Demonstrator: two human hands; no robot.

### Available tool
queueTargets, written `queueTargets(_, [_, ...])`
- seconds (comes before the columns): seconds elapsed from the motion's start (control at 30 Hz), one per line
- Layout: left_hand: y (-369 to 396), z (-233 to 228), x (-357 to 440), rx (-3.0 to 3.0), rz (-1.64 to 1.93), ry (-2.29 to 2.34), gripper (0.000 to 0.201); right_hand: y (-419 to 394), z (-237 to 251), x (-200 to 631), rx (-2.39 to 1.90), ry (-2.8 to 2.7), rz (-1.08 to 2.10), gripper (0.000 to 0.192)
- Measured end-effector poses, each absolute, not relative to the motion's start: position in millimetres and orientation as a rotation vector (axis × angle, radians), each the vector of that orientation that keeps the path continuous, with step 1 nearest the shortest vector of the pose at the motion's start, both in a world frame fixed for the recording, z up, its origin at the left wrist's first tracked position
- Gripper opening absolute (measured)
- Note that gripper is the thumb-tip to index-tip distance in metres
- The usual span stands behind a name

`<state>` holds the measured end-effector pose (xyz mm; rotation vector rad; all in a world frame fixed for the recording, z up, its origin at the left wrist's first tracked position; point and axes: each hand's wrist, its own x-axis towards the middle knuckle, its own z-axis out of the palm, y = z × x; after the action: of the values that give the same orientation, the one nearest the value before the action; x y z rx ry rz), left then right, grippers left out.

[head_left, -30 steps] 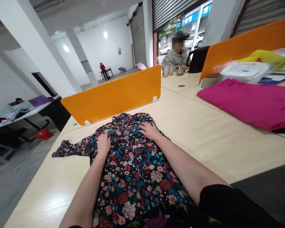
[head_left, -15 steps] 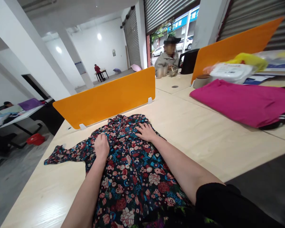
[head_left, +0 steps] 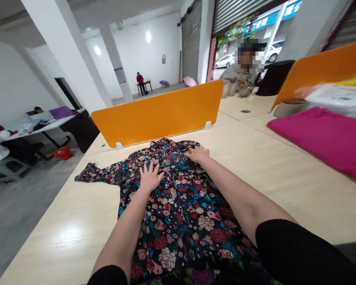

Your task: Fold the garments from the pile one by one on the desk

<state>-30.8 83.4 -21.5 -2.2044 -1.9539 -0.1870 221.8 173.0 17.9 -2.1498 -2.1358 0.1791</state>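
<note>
A dark blouse with a red, pink, white and blue flower print (head_left: pixel 178 206) lies spread on the pale wooden table, collar toward the orange divider. One sleeve stretches out to the left; the other sleeve is not visible. My left hand (head_left: pixel 150 179) rests palm down on the blouse's upper left chest, fingers spread, gripping nothing. At the right shoulder, my right hand (head_left: pixel 198 154) lies on the cloth with its fingers apart; its fingertips touch the fabric near the shoulder edge.
An orange divider (head_left: pixel 160 114) stands along the table's (head_left: pixel 240 158) far edge. To the right lie a folded magenta cloth (head_left: pixel 323 138) and a white plastic-wrapped package (head_left: pixel 338 99). Across the table sits a person in grey (head_left: pixel 230 75). A red bucket (head_left: pixel 63 153) is on the floor at left.
My left hand has gone from curled fingers at the left shoulder to a flat, spread hand nearer the middle. My right hand has shifted outward to the right shoulder edge. The view has turned left.
</note>
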Motion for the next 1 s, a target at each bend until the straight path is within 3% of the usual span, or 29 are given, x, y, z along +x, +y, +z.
queueTargets(0.13, [82, -26, -30, -2.227, -0.225, -1.939, 0.061, 151, 3, 199, -1.981, -2.188, 0.008, 0.073])
queueTargets(0.3, [82, -26, -31, -2.287, -0.415, -1.938, 0.061, 130, -32, 193, -1.867, -2.347, 0.076, 0.07])
queueTargets(0.47, [81, -3, -82, -1.75, -0.792, -2.253, 0.039, 132, -39, 197, -1.841, -2.33, 0.044, 0.069])
queueTargets(0.7, [69, 23, -205, -1.213, -0.67, -2.624, 0.04, 132, -39, 195, -1.83, -2.3, 0.039, 0.068])
queueTargets(0.83, [75, 22, -232, -1.051, -0.593, -2.787, 0.046, 133, -40, 195, -1.822, -2.295, 0.032, 0.067])
queueTargets(1.0, [86, 27, -252, -0.91, -0.586, -2.907, 0.035, 133, -39, 196, -1.808, -2.289, 0.023, 0.068])
